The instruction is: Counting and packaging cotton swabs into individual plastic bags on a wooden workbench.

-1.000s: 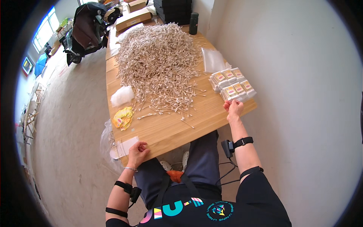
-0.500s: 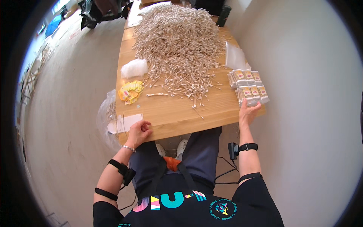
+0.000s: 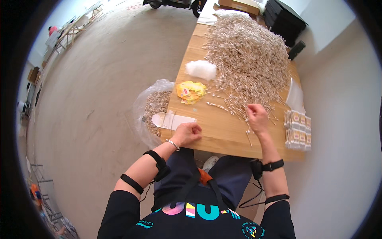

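A large heap of cotton swabs (image 3: 250, 55) covers the far part of the wooden table (image 3: 223, 135), with loose swabs trailing toward me. My right hand (image 3: 258, 118) is over the heap's near edge, its fingers bunched together; whatever they may hold is hidden. Loosely curled, my left hand (image 3: 189, 133) rests near the table's front edge beside a white card (image 3: 181, 120) that has thin bands around it. No object shows in the left fingers. Beyond that hand lie a pile of yellow paper labels (image 3: 191, 92) and a stack of clear plastic film (image 3: 201, 70).
Rows of filled swab packs (image 3: 297, 131) stand at the right edge, with flat clear bags (image 3: 295, 95) behind them. A plastic sack of swabs (image 3: 156, 103) sits left of the table. A black bin (image 3: 283, 20) and cardboard box (image 3: 240, 5) are at the far end.
My right hand has left the swab packs and moved left to the near edge of the swab heap. The left hand stays by the white card. The view has swung left.
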A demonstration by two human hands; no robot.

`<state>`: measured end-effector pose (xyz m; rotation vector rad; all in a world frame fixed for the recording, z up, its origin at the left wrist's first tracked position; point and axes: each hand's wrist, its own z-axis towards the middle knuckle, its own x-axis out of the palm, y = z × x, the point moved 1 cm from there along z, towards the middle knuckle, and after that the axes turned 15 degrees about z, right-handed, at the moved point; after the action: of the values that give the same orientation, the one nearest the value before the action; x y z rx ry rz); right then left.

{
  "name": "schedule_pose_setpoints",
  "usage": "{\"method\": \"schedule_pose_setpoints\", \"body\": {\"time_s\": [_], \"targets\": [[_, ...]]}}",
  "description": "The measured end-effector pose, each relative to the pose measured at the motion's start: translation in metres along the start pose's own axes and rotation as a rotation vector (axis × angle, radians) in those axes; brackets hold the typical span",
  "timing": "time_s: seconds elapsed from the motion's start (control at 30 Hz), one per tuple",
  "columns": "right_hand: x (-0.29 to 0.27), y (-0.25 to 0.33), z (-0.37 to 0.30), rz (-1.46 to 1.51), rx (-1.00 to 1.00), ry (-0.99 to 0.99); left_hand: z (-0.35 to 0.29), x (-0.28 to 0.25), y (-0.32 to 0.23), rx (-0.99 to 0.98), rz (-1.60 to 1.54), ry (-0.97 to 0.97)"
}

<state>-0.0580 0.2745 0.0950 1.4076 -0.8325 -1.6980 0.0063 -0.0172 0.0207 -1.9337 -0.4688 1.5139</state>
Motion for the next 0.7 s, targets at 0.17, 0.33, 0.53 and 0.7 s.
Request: {"method": "schedule_pose_setpoints", "body": {"time_s": [0.17,0.33,0.53,0.7], "targets": [[0.106,0.036,0.065,-0.13,-0.318,0.297,-0.005,-0.001,0.002,0.009,-0.031,-0.02],[0.167,0.031,0.124,-0.299,0.032,0.211,-0.004,0.003,0.002,0.021,-0.07,-0.074],[0.192,0.008,0.135,-0.296,0.366,-0.029,-0.005,0.0,0.003,0.088,-0.08,-0.085],[0.18,0.006,0.132,-0.163,0.421,0.012,-0.003,0.0,0.005,0.116,-0.063,-0.1]]}}
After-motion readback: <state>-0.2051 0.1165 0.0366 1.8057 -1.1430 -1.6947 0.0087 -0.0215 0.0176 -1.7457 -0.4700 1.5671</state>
